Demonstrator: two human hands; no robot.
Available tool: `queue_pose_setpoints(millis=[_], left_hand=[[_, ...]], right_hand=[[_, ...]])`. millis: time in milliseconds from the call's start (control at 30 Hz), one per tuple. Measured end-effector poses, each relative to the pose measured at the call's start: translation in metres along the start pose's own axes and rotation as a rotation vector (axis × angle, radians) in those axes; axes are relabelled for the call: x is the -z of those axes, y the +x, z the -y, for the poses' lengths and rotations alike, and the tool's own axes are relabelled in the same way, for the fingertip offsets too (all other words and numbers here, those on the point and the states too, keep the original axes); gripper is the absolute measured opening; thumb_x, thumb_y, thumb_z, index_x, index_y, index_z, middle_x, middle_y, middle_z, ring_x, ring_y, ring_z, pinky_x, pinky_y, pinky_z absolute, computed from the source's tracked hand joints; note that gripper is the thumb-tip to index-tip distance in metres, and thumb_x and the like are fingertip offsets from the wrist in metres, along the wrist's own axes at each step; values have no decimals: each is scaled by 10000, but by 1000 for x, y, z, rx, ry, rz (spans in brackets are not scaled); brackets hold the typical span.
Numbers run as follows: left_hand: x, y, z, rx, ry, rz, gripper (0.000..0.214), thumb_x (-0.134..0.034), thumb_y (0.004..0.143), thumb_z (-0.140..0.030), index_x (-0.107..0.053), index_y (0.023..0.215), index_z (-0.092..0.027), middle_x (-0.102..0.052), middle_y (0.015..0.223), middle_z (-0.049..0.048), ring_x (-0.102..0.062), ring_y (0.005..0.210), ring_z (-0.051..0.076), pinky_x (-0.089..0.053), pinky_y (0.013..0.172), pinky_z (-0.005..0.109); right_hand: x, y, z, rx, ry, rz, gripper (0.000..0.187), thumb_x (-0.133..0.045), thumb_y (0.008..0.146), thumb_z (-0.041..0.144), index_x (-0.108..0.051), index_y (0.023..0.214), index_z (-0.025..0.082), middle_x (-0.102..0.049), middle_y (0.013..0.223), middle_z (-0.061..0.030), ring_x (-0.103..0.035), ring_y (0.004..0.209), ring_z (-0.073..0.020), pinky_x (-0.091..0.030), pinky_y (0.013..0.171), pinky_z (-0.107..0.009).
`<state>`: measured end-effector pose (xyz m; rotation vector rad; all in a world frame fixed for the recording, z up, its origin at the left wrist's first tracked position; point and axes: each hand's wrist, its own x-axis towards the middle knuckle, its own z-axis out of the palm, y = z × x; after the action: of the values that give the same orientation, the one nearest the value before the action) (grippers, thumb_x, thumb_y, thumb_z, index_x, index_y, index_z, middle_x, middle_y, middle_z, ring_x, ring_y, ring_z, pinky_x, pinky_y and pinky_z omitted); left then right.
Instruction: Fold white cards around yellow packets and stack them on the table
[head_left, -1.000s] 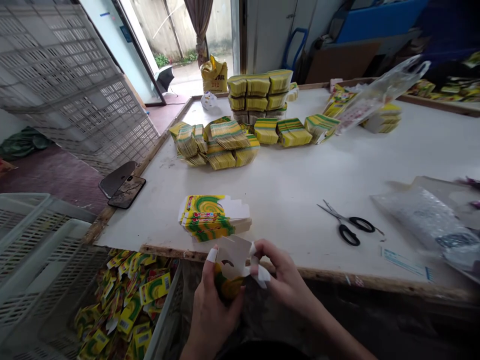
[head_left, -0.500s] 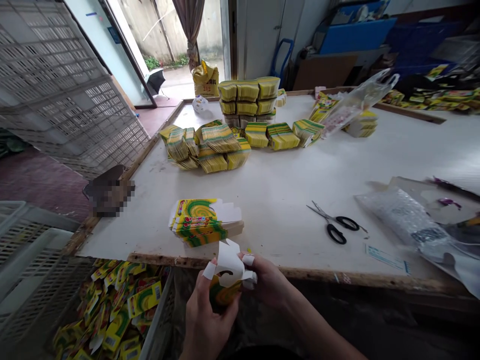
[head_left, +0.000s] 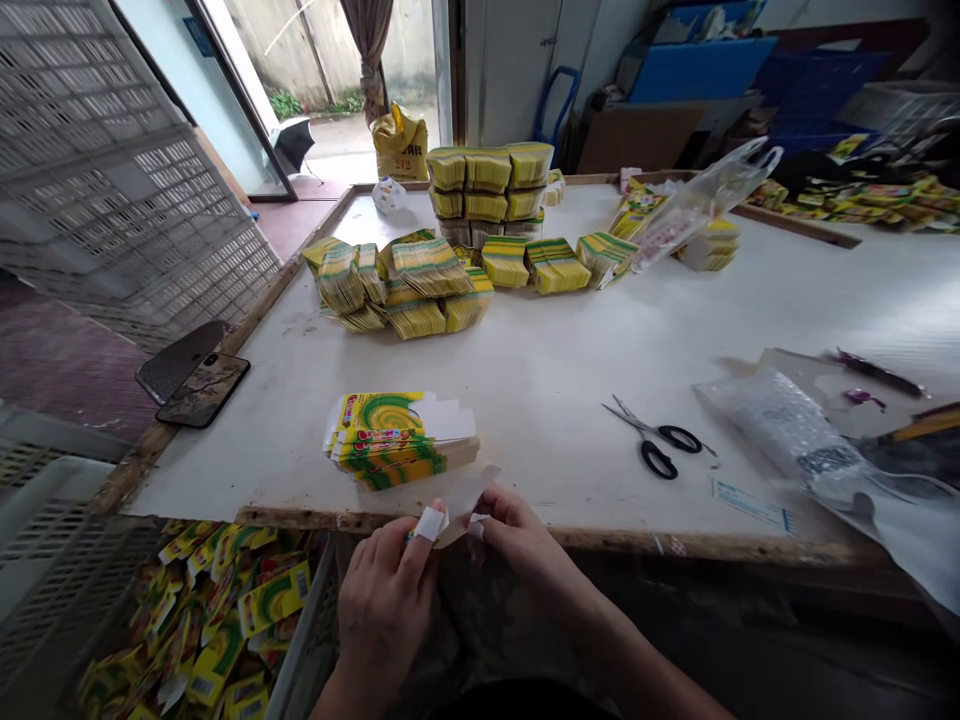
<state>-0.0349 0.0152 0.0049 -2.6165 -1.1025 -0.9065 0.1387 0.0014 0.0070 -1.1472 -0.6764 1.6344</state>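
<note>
At the table's front edge, my left hand (head_left: 388, 585) closes round a small cardboard carton (head_left: 466, 502), mostly hidden by my fingers. Its white flap sticks up between my hands, slightly blurred. My right hand (head_left: 529, 545) has its fingers pinched on the flap's right side. White tape wraps fingertips on both hands. Just beyond my left hand, a stack of flat yellow and green crayon cartons (head_left: 390, 435) lies on the white table (head_left: 540, 400).
Scissors (head_left: 651, 437) and a bubble-wrap bag (head_left: 784, 430) lie to the right. Bundles of cartons (head_left: 427, 270) stand toward the back. A phone (head_left: 204, 390) rests at the left edge. Below, a crate (head_left: 304, 640) holds many yellow cartons (head_left: 232, 640).
The carton has turned and dropped lower in my hands, so its yellow printed face no longer shows. My left hand has rolled over, back upward. The view has shifted slightly.
</note>
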Motion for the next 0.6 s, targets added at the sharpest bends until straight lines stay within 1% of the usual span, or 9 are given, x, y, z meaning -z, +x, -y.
queue_pose_setpoints(millis=[133, 267, 367, 467, 600], left_hand=[[1, -1, 2, 8, 39, 14, 406, -540, 893, -128, -480, 1294, -152, -676, 923, 88, -626, 789, 195, -481, 713, 296], [-1, -4, 2, 11, 52, -13, 462, -558, 867, -99, -460, 1317, -147, -675, 939, 95, -634, 811, 204, -484, 737, 297], [-1, -5, 0, 6, 61, -29, 455, -568, 855, -88, -474, 1297, -142, -672, 930, 96, -630, 795, 207, -481, 733, 299], [1, -4, -1, 13, 67, -29, 434, -559, 860, -100, -476, 1284, -133, -675, 952, 110, -632, 801, 216, -485, 725, 303], [1, -6, -1, 38, 61, -34, 440, -568, 859, -132, -466, 1287, -137, -683, 979, 118, -642, 818, 231, -502, 713, 310]], right_hand=[[0, 3, -4, -48, 69, -16, 93, -646, 636, 197, -581, 698, 170, -584, 537, 62, -480, 416, -76, -416, 429, -203], [-3, 4, -6, -57, 155, -30, 54, -619, 618, 193, -578, 634, 163, -567, 461, 53, -477, 383, -79, -390, 400, -191], [-6, 3, -5, -63, 205, -37, 57, -598, 610, 204, -560, 604, 161, -582, 464, 37, -475, 379, -76, -392, 407, -194], [-7, 0, -5, -84, 258, -44, 61, -594, 617, 207, -549, 614, 166, -607, 471, 34, -487, 384, -74, -390, 420, -186], [-2, -2, -6, -144, 311, 5, 97, -648, 623, 207, -566, 640, 157, -643, 498, 19, -520, 401, -79, -382, 431, -184]])
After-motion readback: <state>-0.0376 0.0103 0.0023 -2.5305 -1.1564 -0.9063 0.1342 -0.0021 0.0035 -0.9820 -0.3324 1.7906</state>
